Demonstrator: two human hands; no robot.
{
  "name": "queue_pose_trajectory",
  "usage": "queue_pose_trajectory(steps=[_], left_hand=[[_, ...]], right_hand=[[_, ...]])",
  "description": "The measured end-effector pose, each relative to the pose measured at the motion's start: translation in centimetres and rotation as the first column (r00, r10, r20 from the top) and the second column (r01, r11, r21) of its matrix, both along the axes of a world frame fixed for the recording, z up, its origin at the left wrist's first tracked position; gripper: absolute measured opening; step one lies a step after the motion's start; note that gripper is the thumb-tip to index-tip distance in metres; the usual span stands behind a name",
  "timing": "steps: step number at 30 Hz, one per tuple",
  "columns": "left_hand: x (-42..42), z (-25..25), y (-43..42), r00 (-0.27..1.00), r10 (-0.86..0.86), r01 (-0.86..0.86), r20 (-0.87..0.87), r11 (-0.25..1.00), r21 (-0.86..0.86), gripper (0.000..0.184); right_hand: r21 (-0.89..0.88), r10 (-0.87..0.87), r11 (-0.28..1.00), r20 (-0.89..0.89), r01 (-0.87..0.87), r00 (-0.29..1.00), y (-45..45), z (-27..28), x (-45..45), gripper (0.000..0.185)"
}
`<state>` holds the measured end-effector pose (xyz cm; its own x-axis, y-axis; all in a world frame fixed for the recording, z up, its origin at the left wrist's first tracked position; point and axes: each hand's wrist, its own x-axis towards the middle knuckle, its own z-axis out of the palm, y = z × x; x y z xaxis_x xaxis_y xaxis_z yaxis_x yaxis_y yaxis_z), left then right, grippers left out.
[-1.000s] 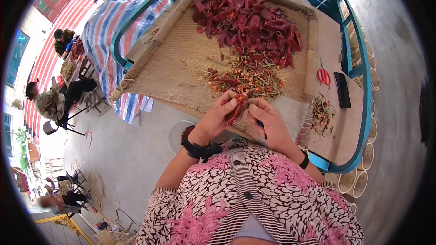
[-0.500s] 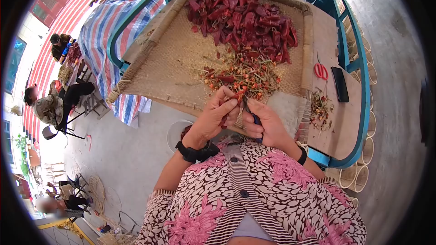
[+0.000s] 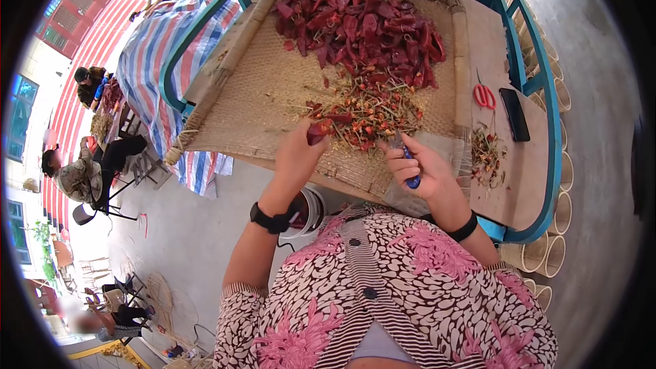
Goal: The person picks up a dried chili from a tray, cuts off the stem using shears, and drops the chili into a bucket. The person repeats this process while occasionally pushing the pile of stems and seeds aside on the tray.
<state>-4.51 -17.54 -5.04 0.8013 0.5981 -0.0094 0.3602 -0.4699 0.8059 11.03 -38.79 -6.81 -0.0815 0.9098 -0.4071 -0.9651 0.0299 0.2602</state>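
Observation:
My left hand [image 3: 298, 157] is closed around a dried red chili pepper [image 3: 318, 132], held over the near edge of a woven tray [image 3: 239, 106]. My right hand [image 3: 425, 167], closed too, grips blue-handled scissors [image 3: 412, 172]; their metal end points toward the tray and is partly hidden by the fingers. Between and beyond my hands lies a heap of cut chili stems and seeds [image 3: 376, 113]. A large pile of dark red chili peppers [image 3: 362, 27] covers the tray's far part.
Red-handled scissors [image 3: 484, 96], a black phone [image 3: 514, 115] and stem scraps [image 3: 486, 156] lie on the board to the right, inside a teal rail [image 3: 547, 164]. Below my left wrist stands a pail [image 3: 313, 210]. A striped tarp [image 3: 154, 61] and several seated people are at left.
My hands have moved apart. The left, with the chili pepper, went left and up; the right, with the scissors, shifted right. The pail below shows more.

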Motion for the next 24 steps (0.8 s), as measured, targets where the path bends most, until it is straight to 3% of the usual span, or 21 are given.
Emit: queue_pose_trajectory(steps=[7, 10, 13, 16, 19, 20, 22, 24], left_hand=[[4.8, -1.6, 1.7, 0.990, -0.137, 0.114, 0.039, 0.925, 0.363, 0.022], [5.9, -2.6, 2.4, 0.965, -0.221, 0.255, -0.138, 0.909, 0.329, 0.021], [6.4, -3.1, 2.5, 0.966, -0.206, 0.249, -0.157, 0.903, 0.350, 0.024], [6.6, -3.6, 3.1, 0.967, -0.228, 0.255, -0.116, 0.901, 0.351, 0.025], [6.2, -3.3, 3.0, 0.986, -0.168, 0.153, 0.019, 0.934, 0.322, 0.023], [5.7, -3.0, 2.8, 0.985, -0.163, 0.155, 0.049, 0.979, 0.132, 0.023], [4.2, 0.6, 1.5, 0.986, -0.134, 0.155, 0.101, 0.955, -0.254, 0.025], [2.8, 2.5, 0.2, 0.977, -0.079, 0.161, 0.200, 0.885, -0.437, 0.021]], right_hand=[[-0.009, 0.035, 0.999, -0.057, -0.035, 0.998, -0.1, -0.5, 0.0, 0.037], [0.012, 0.012, 1.000, -0.028, -0.012, 1.000, -0.2, 0.2, -0.4, 0.035], [0.009, 0.008, 1.000, 0.067, -0.009, 0.998, -0.4, 0.5, -0.4, 0.031], [0.004, 0.005, 1.000, 0.167, -0.006, 0.986, -0.5, 0.3, -0.7, 0.026], [0.038, 0.022, 0.999, 0.234, -0.031, 0.972, -0.6, 0.6, -0.6, 0.023], [0.054, 0.031, 0.997, 0.250, -0.046, 0.968, -0.6, 0.9, -0.6, 0.023], [-0.070, 0.095, 0.995, 0.498, -0.069, 0.862, -0.4, 2.0, -1.1, 0.023], [-0.164, 0.129, 0.986, 0.750, -0.007, 0.649, 0.1, 3.3, -2.2, 0.024]])
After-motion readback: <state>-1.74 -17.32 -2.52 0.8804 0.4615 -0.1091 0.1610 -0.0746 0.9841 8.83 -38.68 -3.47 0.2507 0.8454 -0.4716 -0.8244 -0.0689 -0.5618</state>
